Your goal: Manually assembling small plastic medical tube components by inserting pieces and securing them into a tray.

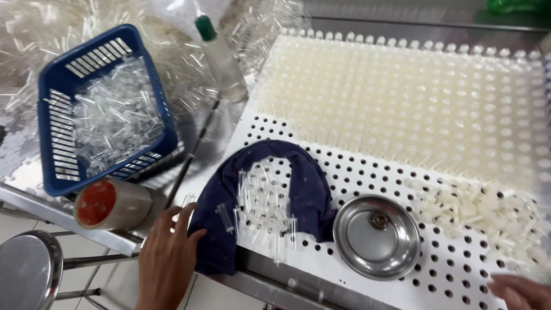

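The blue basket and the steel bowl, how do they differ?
The blue basket is rectangular plastic with slotted walls; the steel bowl is round, shiny and solid. The basket is heaped with clear tubes; the bowl holds only one small ring-like piece. The basket sits tilted at the left by the tape roll; the bowl rests flat on the white perforated board. Both are open-topped containers.

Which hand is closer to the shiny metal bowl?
The right hand, just. It lies past the metal bowl's right side at the picture's bottom corner. The left hand rests farther off on the dark blue cloth.
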